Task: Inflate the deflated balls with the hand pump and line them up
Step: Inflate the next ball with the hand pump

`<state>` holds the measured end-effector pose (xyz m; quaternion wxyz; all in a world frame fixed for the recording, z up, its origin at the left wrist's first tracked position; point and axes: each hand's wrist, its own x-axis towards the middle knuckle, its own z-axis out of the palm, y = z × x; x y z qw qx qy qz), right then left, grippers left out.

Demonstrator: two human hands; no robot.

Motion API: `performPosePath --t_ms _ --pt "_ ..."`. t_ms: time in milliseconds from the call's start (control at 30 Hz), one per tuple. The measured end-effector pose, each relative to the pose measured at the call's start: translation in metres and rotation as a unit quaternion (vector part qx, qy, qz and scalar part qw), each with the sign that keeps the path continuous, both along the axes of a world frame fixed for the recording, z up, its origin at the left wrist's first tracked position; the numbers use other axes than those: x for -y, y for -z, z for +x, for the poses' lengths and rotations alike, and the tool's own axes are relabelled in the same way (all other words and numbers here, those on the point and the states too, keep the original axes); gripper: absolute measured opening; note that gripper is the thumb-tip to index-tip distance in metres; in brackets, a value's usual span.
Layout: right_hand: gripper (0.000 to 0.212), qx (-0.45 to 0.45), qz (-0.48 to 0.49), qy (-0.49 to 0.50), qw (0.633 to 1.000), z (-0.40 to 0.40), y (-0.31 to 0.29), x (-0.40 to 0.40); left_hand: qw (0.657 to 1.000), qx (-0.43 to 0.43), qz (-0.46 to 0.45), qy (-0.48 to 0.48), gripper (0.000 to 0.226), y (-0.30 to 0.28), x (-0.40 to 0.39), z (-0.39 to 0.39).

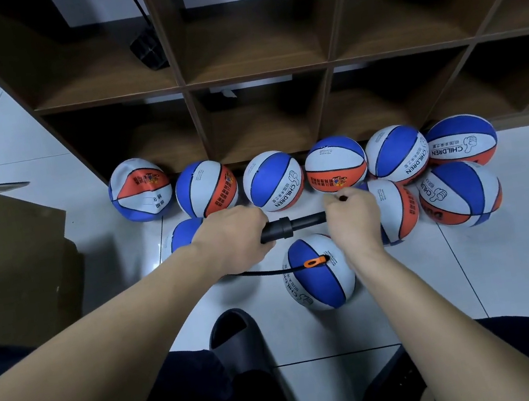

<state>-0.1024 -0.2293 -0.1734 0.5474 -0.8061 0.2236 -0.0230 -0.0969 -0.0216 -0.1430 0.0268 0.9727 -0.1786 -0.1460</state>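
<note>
A black hand pump (291, 226) lies level between my hands. My left hand (234, 238) grips its barrel, and my right hand (352, 217) grips the handle end. A black hose (267, 272) runs from the pump to an orange nozzle clip (316, 262) plugged into a blue-and-white ball (317, 282) on the floor just below my hands. Several red, white and blue balls stand in a row along the foot of the shelf (257, 75); the leftmost one (140, 190) looks dented and soft. More balls (459, 193) sit in front of the row at the right.
A brown cardboard box (11, 254) stands at the left. A dark slipper (236, 340) on my foot is on the white tile floor below the ball. A black object with a cable (147, 49) sits in an upper shelf cell.
</note>
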Motion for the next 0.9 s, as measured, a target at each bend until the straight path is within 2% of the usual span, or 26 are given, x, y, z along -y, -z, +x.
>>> performPosePath --t_ms 333,567,767,900 --pt "0.042 -0.004 0.013 -0.076 0.997 -0.014 0.001 -0.038 1.0 0.008 -0.007 0.01 0.026 0.003 0.005 -0.002" --pt "0.037 -0.003 0.011 -0.079 0.997 -0.001 -0.005 -0.014 1.0 0.0 -0.029 0.004 0.026 -0.001 0.007 0.001" --pt "0.032 -0.018 0.039 0.017 0.999 0.017 -0.013 0.043 1.0 0.01 -0.017 -0.009 0.027 -0.007 -0.008 0.006" --pt "0.035 0.004 0.014 0.036 0.999 0.013 -0.009 0.031 1.0 0.021 -0.013 -0.006 0.024 -0.005 -0.001 0.003"
